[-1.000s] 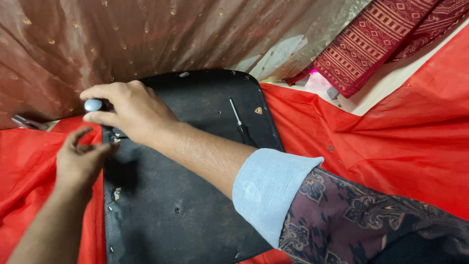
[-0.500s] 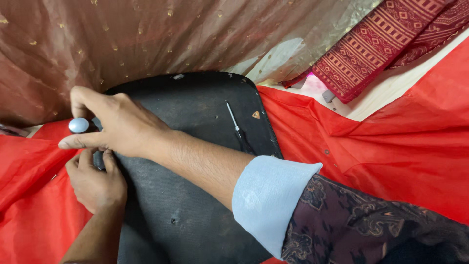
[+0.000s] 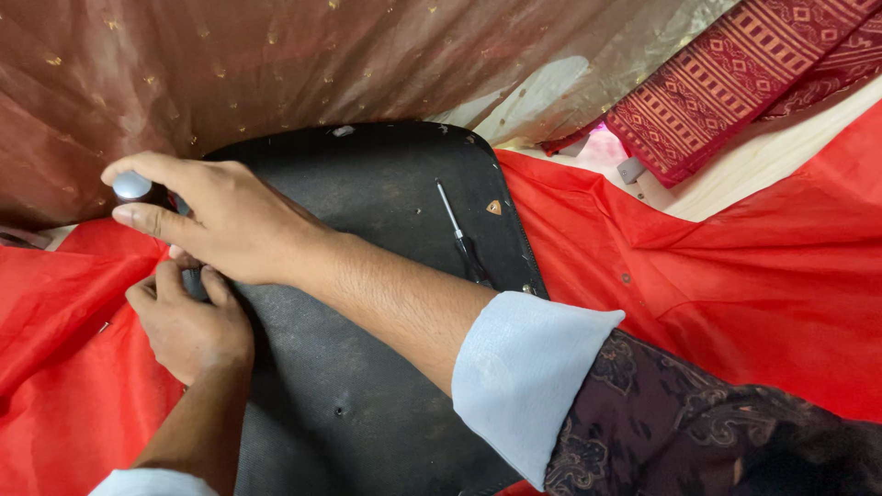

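Change since half a second ago: little has moved; the right hand (image 3: 216,220) is kept on the tool at the board's left edge, and the left hand (image 3: 188,321) is kept pressed just below it, while the view has drifted slightly.
Tool: a dark-handled tool with a rounded silver cap (image 3: 131,186) is gripped near the upper left edge of the board; its working end is hidden by the fingers, so its kind cannot be told.
Right hand: closed around the tool's handle, thumb and forefinger stretched out to the left past the cap, the forearm laid diagonally across the board.
Left hand: curled narrow, fingers bent down onto the board's left edge where the red cloth meets it; whether anything is pinched beneath cannot be told.
Board: a black, rounded-cornered panel (image 3: 367,367) is laid flat in the middle, with small holes seen in its surface and a small orange mark near its right edge.
Screwdriver: a slim screwdriver (image 3: 462,234) with a dark handle is laid on the board's right part, well apart from both hands, its shaft pointed away from the person.
Red cloth: shiny red fabric (image 3: 735,303) is spread under and beside the board on both sides.
Brown cloth: a sheer brown fabric with gold dots (image 3: 367,64) is draped behind the board.
Patterned cloth: a folded maroon woven textile (image 3: 735,83) is seen at the upper right.
Sleeves: a pale blue cuff (image 3: 524,377) is turned back over a dark patterned sleeve on the right arm.
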